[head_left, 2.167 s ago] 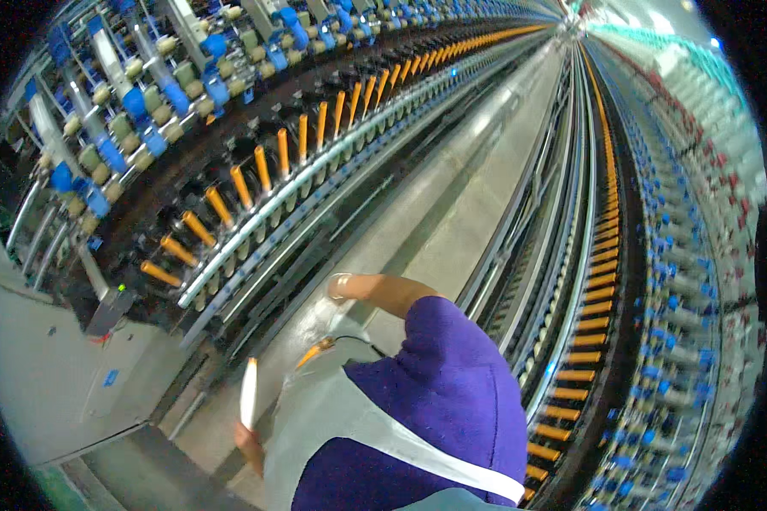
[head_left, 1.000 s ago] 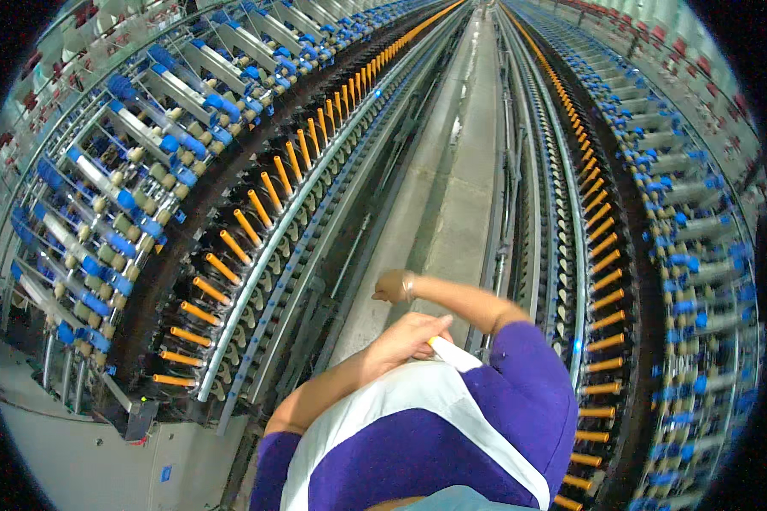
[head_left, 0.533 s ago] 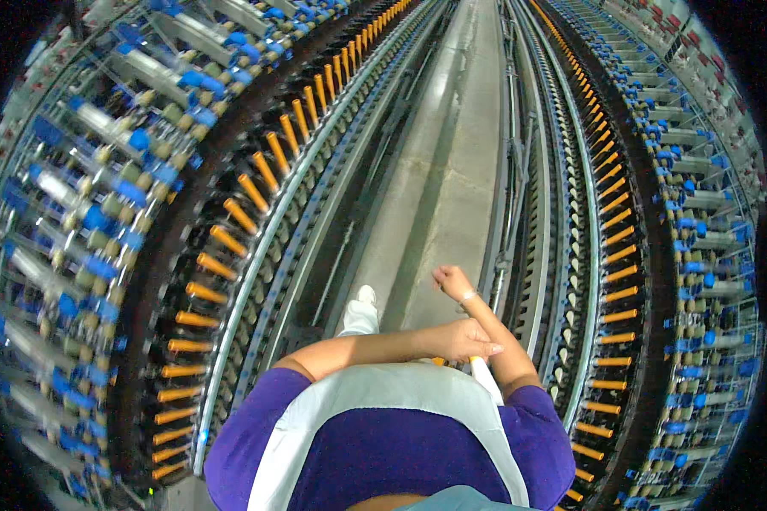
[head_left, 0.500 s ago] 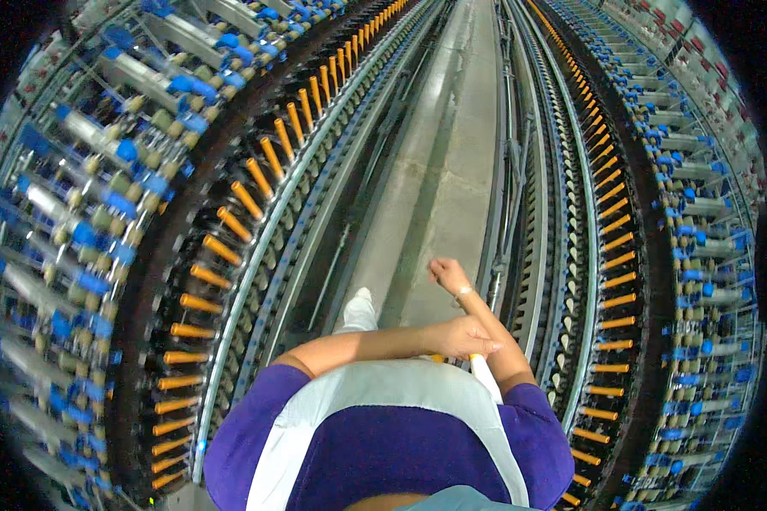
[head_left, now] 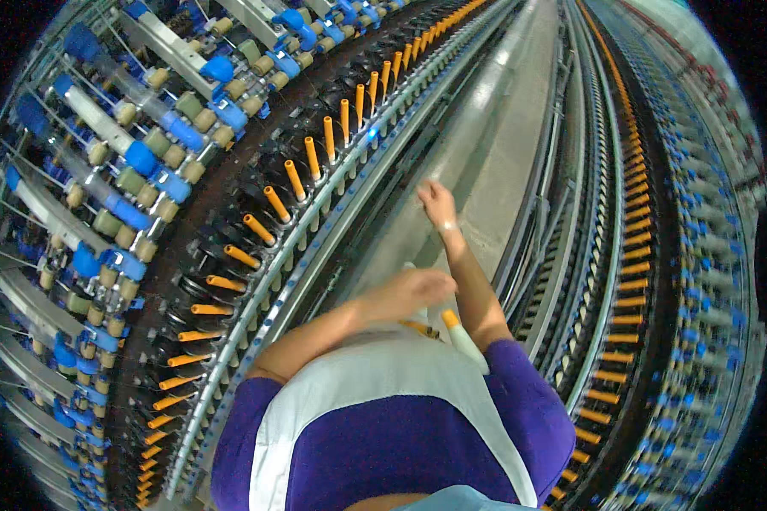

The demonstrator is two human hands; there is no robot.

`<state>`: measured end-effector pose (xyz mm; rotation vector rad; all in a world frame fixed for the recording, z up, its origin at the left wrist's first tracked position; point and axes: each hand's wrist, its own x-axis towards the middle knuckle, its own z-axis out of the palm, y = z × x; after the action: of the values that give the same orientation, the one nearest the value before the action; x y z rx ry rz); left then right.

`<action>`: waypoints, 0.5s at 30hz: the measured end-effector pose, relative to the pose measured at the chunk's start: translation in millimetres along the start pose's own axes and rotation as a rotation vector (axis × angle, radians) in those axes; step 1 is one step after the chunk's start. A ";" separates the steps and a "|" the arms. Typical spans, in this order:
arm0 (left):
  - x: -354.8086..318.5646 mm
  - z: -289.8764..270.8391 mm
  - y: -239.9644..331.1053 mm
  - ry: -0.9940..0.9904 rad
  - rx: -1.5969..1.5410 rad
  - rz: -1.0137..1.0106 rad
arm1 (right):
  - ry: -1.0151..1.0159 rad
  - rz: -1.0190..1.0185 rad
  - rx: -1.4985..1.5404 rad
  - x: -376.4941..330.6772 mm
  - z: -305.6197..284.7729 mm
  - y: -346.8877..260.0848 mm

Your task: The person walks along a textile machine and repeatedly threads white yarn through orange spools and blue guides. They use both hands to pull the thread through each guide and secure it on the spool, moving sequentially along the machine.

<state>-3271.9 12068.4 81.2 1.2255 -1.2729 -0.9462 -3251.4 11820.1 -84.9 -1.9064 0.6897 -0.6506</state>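
My right hand [head_left: 437,206] reaches forward over the aisle with its fingers curled closed; whatever may be inside them is hidden. Across the front of my body lies my left forearm, and my left hand [head_left: 419,288] is smeared by motion beside my right forearm, so its fingers are unclear. Just below it, a yarn bobbin [head_left: 463,339] with white yarn and an orange tip leans at the top of my white apron [head_left: 383,366]. Another orange-yellow piece [head_left: 418,327] shows partly next to it.
On my left runs a spinning frame with a row of orange bobbin tubes [head_left: 277,204], a metal rail [head_left: 315,209] and blue-ended drafting arms [head_left: 102,128]. A similar row of orange tubes [head_left: 631,302] lines the right side. Between them stretches a grey floor aisle [head_left: 494,170].
The view has turned toward the left-hand machine. My right hand has moved forward, and my left hand has shifted left and forward from my right forearm. More of the white bobbin shows.
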 end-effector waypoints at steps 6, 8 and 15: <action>53.2 -57.1 -36.1 0.612 -0.296 -0.399 | -0.071 -0.417 -0.103 216.4 68.4 -48.6; 68.8 -54.3 -41.3 0.806 -0.399 -0.382 | -0.143 -0.493 -0.263 260.6 79.1 -66.1; 112.2 -41.5 -35.9 1.161 -0.576 -0.294 | -0.168 -0.904 -0.405 302.9 97.1 -47.1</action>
<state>-3214.1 11958.3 68.9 1.1799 0.0974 -0.5414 -2964.3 11683.6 -36.1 -2.6129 -0.2201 -0.9221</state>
